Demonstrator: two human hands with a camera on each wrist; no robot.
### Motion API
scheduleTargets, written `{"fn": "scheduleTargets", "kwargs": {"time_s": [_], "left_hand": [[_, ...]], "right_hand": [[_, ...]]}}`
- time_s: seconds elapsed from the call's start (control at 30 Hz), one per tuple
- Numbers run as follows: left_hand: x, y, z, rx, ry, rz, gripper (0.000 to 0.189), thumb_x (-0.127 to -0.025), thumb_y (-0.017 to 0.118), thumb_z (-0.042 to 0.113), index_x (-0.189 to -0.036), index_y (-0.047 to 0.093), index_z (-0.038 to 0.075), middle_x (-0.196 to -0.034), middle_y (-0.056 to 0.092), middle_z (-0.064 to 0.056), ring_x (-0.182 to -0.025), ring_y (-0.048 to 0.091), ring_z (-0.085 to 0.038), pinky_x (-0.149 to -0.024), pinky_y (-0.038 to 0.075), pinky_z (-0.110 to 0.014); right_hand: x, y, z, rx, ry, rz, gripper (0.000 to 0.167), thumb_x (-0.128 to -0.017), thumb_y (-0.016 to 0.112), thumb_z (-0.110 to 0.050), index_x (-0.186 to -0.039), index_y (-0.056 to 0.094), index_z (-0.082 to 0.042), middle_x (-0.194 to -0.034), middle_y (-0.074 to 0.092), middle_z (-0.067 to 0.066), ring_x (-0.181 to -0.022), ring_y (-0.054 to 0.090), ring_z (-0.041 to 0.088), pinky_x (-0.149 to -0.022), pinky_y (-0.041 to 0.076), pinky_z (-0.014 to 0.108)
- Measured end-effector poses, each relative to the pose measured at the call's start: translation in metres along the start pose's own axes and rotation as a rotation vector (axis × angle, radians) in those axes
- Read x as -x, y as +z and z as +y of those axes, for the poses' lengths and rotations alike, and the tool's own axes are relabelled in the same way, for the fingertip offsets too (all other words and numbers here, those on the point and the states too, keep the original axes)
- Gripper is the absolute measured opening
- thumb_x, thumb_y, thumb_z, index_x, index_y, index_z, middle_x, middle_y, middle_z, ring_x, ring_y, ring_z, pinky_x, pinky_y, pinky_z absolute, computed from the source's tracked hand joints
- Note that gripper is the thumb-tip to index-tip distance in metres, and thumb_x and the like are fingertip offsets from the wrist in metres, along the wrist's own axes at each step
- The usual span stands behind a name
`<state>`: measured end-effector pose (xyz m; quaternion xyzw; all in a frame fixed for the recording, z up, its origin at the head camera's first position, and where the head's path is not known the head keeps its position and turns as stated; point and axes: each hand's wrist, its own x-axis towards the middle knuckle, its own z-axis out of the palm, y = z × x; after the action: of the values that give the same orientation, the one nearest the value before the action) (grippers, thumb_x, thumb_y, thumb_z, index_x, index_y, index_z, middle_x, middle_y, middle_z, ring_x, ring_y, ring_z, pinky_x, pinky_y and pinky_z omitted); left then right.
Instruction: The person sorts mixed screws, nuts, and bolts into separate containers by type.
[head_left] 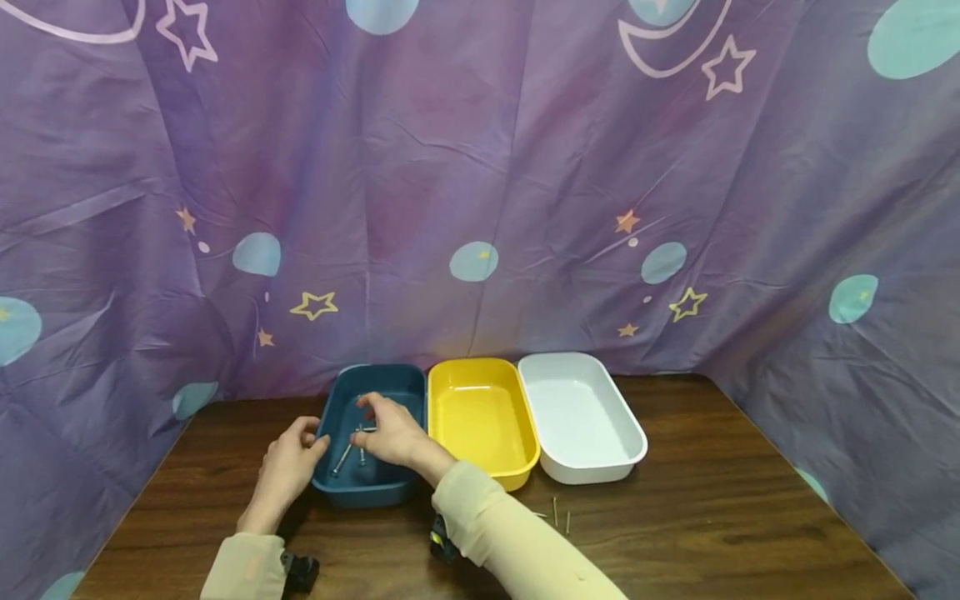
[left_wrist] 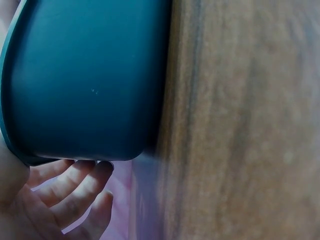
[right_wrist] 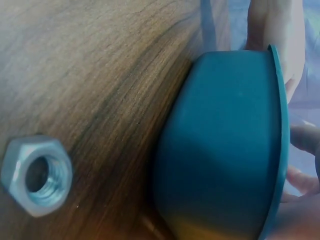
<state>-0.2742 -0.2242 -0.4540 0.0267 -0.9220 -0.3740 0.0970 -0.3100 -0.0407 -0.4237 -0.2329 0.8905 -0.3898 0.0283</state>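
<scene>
A dark blue tray (head_left: 378,493) stands at the left of a row of three, with several long metal bolts (head_left: 342,460) lying on its floor. My left hand (head_left: 288,462) holds its left side, thumb at the rim and fingers against the outer wall; in the left wrist view those fingers (left_wrist: 82,192) lie along the tray's end. Over the tray's inside is my right hand (head_left: 393,432), thumb and forefinger spread apart just above the bolts. The right wrist view has the tray's outer wall (right_wrist: 220,135), hiding what lies inside.
A yellow tray (head_left: 476,421) stands against the blue one, and a white tray (head_left: 577,417) is to its right. Several small screws (head_left: 555,511) lie on the wooden table (head_left: 712,500) in front. A hex nut (right_wrist: 40,175) lies near my right wrist. A purple curtain (head_left: 420,183) hangs behind.
</scene>
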Motion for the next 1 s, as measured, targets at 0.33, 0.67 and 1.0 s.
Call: {"fn": "scheduleTargets", "kwargs": {"time_s": [0.33,0.67,1.0], "left_hand": [[0.000,-0.003,-0.004,-0.006,0.002,0.002,0.039,-0.095,0.061,0.022,-0.127,0.054,0.002,-0.104,0.067,-0.019,-0.095,0.062,-0.038,-0.075,0.044,-0.055],[-0.001,-0.002,0.000,-0.017,-0.015,-0.001,0.040,-0.095,0.061,0.022,-0.129,0.053,0.003,-0.108,0.066,-0.019,-0.099,0.060,-0.041,-0.077,0.043,-0.056],[-0.001,0.000,0.000,-0.013,-0.012,0.001,0.039,-0.095,0.061,0.022,-0.129,0.054,0.004,-0.107,0.065,-0.018,-0.098,0.061,-0.040,-0.077,0.044,-0.055]], "right_hand": [[0.009,-0.008,0.001,0.086,-0.104,-0.008,0.031,-0.089,0.070,-0.019,-0.118,0.063,-0.010,-0.113,0.064,0.009,-0.104,0.059,0.020,-0.088,0.046,0.028],[0.042,-0.041,-0.001,-0.282,-0.157,-0.007,0.025,-0.092,0.067,-0.019,-0.115,0.066,-0.011,-0.111,0.065,-0.002,-0.097,0.060,0.012,-0.082,0.048,0.026],[0.098,-0.081,0.016,-0.261,-0.203,-0.121,0.025,-0.092,0.069,-0.017,-0.116,0.064,-0.013,-0.113,0.063,-0.004,-0.099,0.062,0.016,-0.084,0.050,0.030]]}}
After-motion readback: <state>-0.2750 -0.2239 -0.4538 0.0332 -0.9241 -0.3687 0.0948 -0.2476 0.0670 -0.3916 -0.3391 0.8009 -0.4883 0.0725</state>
